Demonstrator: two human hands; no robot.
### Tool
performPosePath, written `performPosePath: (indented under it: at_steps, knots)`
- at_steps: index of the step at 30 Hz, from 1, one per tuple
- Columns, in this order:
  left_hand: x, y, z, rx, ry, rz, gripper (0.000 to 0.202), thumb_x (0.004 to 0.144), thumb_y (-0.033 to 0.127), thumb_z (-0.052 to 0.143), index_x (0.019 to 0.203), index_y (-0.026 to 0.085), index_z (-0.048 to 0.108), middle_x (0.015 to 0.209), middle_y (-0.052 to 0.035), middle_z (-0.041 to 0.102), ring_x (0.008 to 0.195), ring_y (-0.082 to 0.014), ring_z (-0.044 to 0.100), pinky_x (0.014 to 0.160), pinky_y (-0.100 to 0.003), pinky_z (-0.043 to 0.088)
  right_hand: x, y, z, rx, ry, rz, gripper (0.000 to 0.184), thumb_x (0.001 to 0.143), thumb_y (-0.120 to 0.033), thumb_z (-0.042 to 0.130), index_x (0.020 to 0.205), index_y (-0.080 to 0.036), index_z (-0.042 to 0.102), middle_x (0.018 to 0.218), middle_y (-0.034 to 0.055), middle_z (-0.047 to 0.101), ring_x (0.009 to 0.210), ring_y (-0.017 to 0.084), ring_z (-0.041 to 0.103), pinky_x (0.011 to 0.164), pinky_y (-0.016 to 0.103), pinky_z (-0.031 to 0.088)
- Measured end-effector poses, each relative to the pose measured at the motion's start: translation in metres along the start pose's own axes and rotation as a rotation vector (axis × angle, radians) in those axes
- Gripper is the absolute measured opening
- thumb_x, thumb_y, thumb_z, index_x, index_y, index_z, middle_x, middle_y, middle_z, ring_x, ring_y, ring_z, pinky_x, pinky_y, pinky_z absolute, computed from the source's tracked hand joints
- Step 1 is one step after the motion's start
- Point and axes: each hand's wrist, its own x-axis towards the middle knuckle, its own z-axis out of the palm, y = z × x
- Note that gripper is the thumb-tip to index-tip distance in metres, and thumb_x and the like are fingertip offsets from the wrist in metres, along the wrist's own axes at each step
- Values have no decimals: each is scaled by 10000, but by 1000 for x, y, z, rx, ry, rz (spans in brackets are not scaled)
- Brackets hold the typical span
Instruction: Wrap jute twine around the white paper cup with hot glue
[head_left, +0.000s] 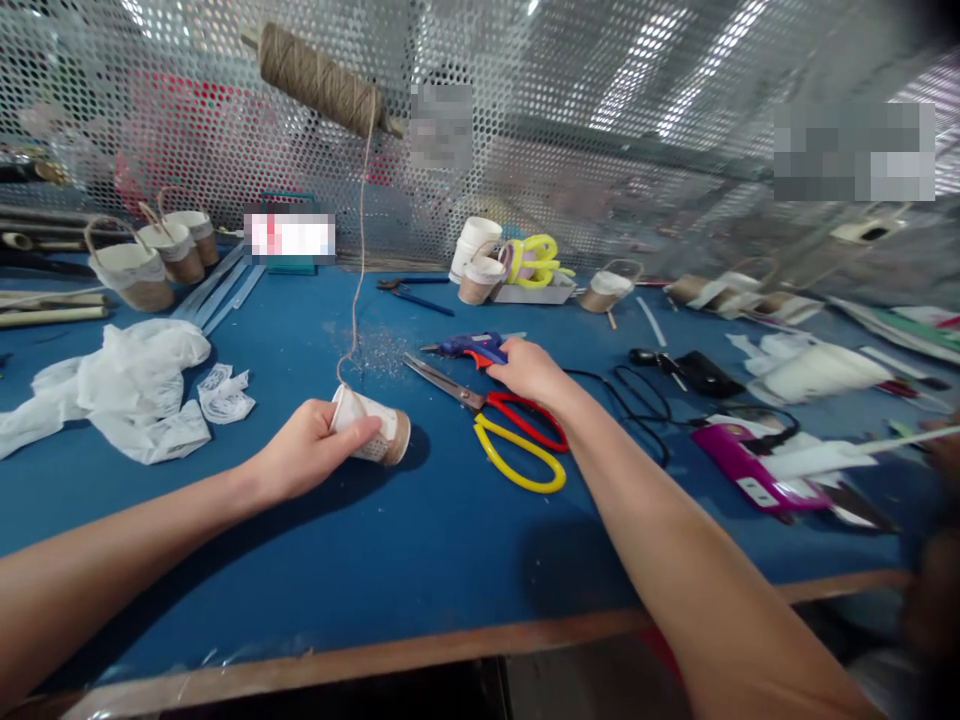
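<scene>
My left hand (307, 450) is wrapped round a small white paper cup (375, 432) lying on its side on the blue table (420, 560); the cup has a brown twine band at its base. A strand of twine (361, 220) runs up from the cup to a spool (319, 78) hung on the mesh wall. My right hand (529, 370) rests closed on the handle of a blue glue gun (469, 348), with its black cord (630, 400) trailing right. Red and yellow scissors (510, 430) lie just below that hand.
White lace scraps and plastic (127, 390) lie at left. Finished cup baskets (142, 265) stand at back left, more cups (476, 265) and a tray with yellow scissors (536, 275) at back centre. A pink tool (750, 465), black items and paper clutter sit at right. Perforated mesh wall (600, 150) behind.
</scene>
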Motion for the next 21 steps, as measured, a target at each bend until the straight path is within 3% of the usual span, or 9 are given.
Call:
performPosePath:
  at_steps: [5,7,9,11,14,18,21]
  knots:
    - [2,2,0,-76,4,-53,335,738,395,513,718,92,656,653,-24,652,593,-133,548,604,-225,420,-31,-16,-25,304,-45,-60,234,675,-137,556,896,-192,500,841,44,633,641,142,601,593,280,496]
    - [3,2,-1,-122,7,-68,329,736,397,521,726,99,659,681,-29,668,615,-141,569,632,-233,435,-49,-23,-35,435,-165,-104,88,697,-207,567,770,-188,521,705,14,615,562,115,570,545,250,489]
    - [4,0,-1,-138,22,-76,322,732,398,533,719,102,658,678,-27,671,620,-144,578,636,-234,439,-66,-29,-39,586,-282,-132,114,689,-258,596,656,-178,522,599,-3,572,487,94,522,485,232,463]
    - [5,-1,-1,-146,52,-84,328,728,408,542,715,101,656,665,-22,667,614,-144,578,625,-232,437,-80,-32,-38,635,-330,-182,129,691,-287,607,689,-173,544,594,-7,572,476,86,511,458,217,446]
    - [7,-2,-2,-196,92,-105,340,724,425,550,726,100,651,667,-21,663,612,-145,581,624,-237,441,-95,-35,-33,585,-413,-236,164,726,-311,566,811,-171,570,561,-21,557,455,91,502,421,212,433]
    - [10,-2,-2,-250,108,-134,332,715,424,566,722,102,645,663,-23,662,606,-145,584,623,-242,445,-103,-34,-32,413,-462,-240,197,728,-360,554,654,-179,540,443,-39,493,390,92,462,401,223,414]
    - [11,-2,-1,-277,105,-149,317,713,406,575,741,100,655,677,-30,671,610,-143,586,627,-240,445,-106,-32,-32,293,-399,-246,270,726,-403,550,560,-195,505,403,-41,482,371,95,456,389,223,388]
